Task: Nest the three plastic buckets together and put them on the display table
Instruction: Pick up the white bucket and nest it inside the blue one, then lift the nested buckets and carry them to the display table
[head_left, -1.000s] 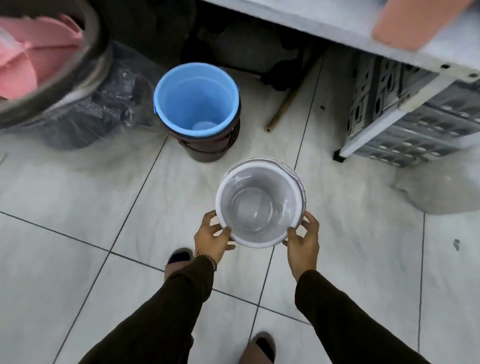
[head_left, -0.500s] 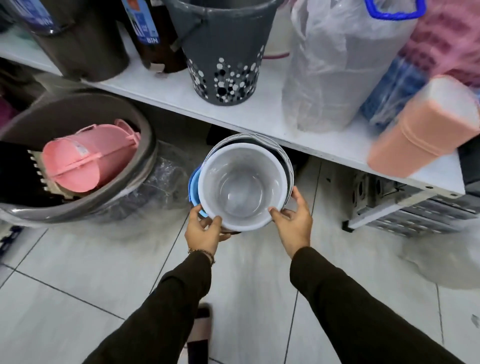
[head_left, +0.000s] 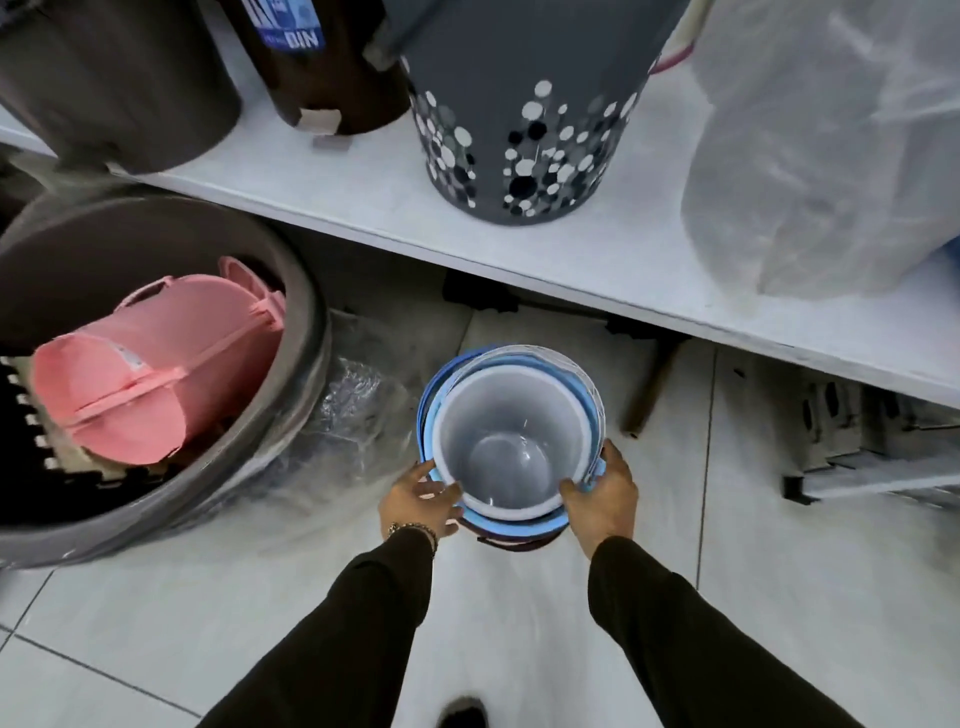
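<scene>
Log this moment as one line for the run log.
stage: nesting | white bucket inside blue bucket | left hand, right hand on rims | display table: not yet reached

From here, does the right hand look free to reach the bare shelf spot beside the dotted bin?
Probably not yet: the right hand and left hand both grip the nested buckets, below the display table. The spot right of the dotted bin looks bare.

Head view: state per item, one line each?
white bucket: upright, nested in the blue one, empty
blue bucket: nested in the dark bucket
dark bucket: outermost, mostly hidden
left hand: gripping the stack's rims
right hand: gripping the stack's rims
display table: stack not on it yet
pink bin: on its side in the grey tub
</scene>
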